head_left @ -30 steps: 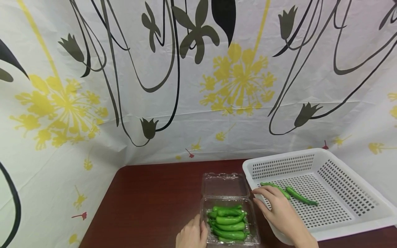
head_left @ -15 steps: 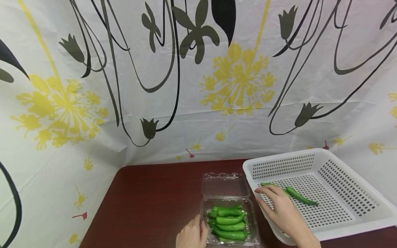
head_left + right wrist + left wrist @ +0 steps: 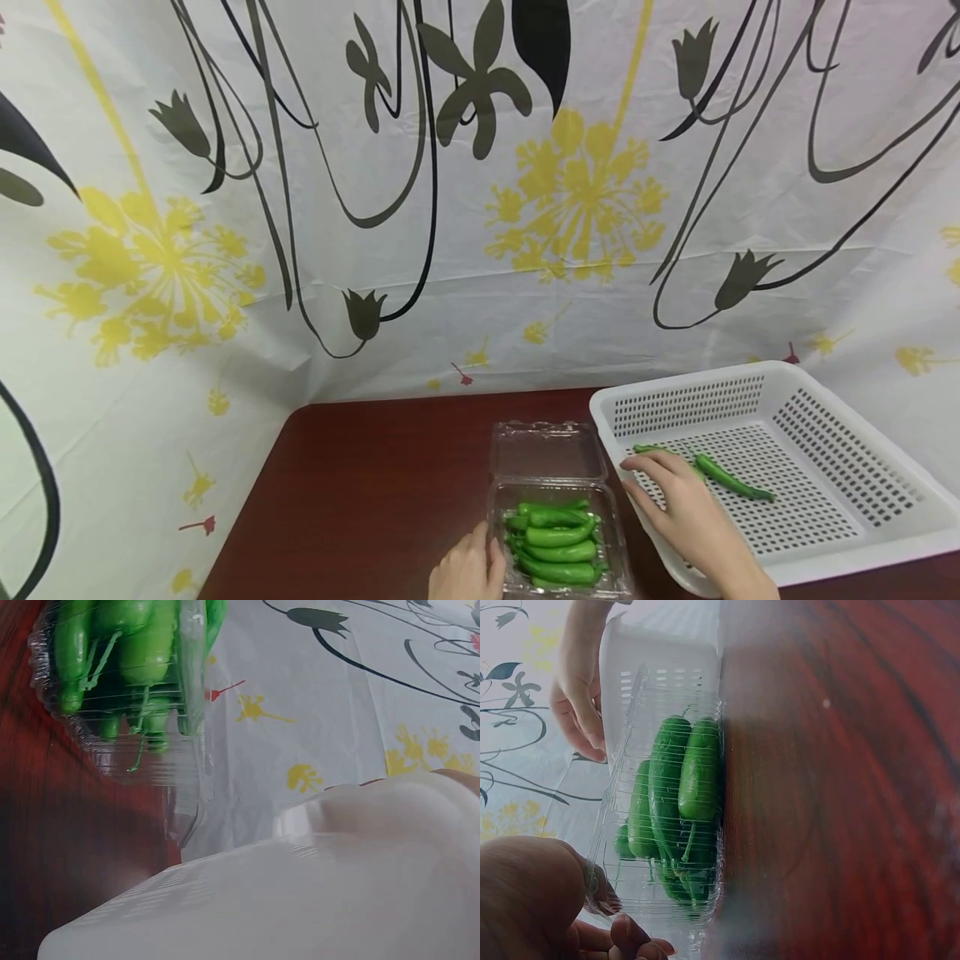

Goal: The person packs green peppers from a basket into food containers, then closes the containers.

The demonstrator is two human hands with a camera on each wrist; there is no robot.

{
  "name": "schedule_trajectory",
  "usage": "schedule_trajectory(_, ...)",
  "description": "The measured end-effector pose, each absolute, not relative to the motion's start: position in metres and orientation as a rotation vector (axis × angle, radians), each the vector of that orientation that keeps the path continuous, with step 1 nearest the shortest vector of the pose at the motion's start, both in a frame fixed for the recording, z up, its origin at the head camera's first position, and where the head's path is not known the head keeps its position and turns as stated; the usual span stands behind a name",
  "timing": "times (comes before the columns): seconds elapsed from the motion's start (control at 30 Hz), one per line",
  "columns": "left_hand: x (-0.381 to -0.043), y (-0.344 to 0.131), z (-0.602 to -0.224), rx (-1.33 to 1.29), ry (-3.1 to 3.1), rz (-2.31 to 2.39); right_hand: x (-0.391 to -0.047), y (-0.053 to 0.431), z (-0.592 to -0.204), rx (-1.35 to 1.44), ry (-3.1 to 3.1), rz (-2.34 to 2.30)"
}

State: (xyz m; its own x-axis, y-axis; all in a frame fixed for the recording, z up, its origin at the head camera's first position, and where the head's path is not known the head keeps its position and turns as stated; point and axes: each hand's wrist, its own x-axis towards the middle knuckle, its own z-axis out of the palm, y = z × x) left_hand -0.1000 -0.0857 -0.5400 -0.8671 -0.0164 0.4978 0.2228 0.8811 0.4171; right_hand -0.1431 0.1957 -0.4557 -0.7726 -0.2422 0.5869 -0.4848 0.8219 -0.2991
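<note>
Several green peppers (image 3: pixel 558 535) lie stacked crosswise in a clear plastic clamshell box (image 3: pixel 618 533), its lid (image 3: pixel 549 454) folded back. My left hand (image 3: pixel 467 568) pinches the box's left rim between thumb and fingers, as the left wrist view also shows. Farther right, my right hand (image 3: pixel 692 518) hovers over the near left rim of a white perforated basket (image 3: pixel 813 537), its fingers loosely bent and its thumb apart, holding nothing. In the basket lie two long green peppers, one (image 3: pixel 731 477) bare to view and one (image 3: pixel 647 448) partly hidden behind the right hand.
Both containers stand on a dark red-brown wooden table (image 3: pixel 390 475), the box close beside the basket's left wall. A white cloth (image 3: pixel 480 317) with printed flowers hangs behind the table and along its left side.
My right hand has drifted slightly right over the basket's rim. The left hand keeps its hold on the box, and the peppers lie as before. The head view has shifted a little.
</note>
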Motion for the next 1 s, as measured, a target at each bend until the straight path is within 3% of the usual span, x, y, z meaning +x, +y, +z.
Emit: schedule_trajectory(1.0, -0.099, -0.085, -0.535, -0.125, -2.597, -0.671, -0.149, 0.216, -0.461, 0.535, -2.482, 0.643)
